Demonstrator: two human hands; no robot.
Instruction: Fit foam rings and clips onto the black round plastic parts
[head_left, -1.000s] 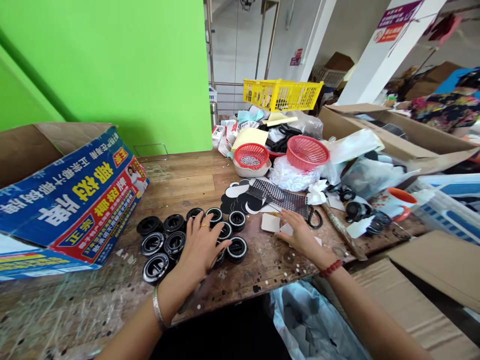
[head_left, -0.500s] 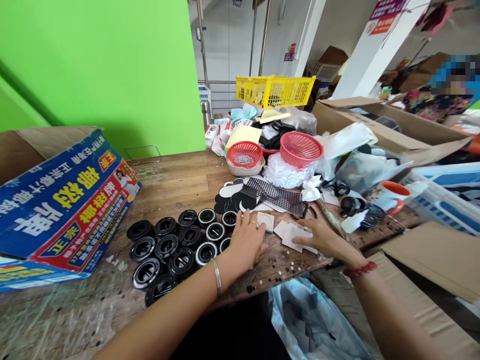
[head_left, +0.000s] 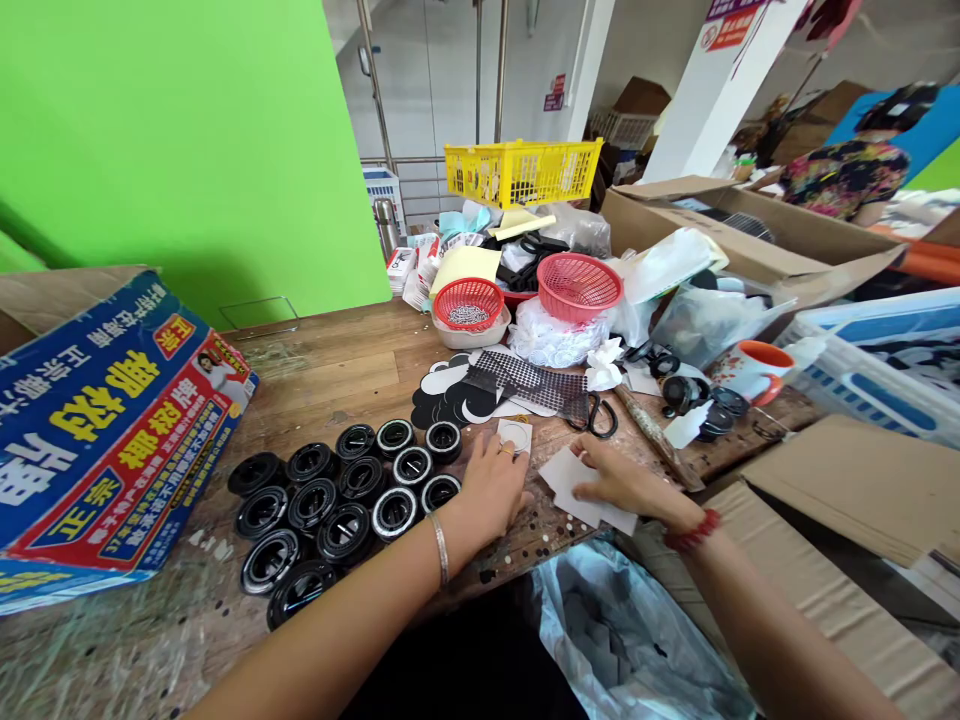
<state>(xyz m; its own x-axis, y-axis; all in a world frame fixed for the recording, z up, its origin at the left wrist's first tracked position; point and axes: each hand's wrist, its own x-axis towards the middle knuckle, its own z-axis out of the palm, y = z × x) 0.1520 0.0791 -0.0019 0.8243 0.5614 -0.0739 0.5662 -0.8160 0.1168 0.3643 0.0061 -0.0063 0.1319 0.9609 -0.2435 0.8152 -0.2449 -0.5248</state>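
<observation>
White card [head_left: 514,437]: flat on the worktop [head_left: 360,368], just beyond the left fingers, printed circle facing up; roughly square, no clear long axis. White sheets [head_left: 576,488]: fanned under the right hand, running from upper left to lower right.

Left hand [head_left: 493,485]: loosely open, palm down, fingertips at the card's near edge. Right hand [head_left: 622,480]: half closed over the sheets; firmness of grip cannot be told.

Markings: blue-and-red carton [head_left: 124,420] reads "椰树" and "正宗"; wall sign [head_left: 555,93] too small to read.

Surroundings: black round parts [head_left: 344,533] stand left of the left hand; scissors [head_left: 596,415] and black mesh [head_left: 532,380] lie beyond the hands; a wooden stick [head_left: 656,438] lies beyond the right hand.
</observation>
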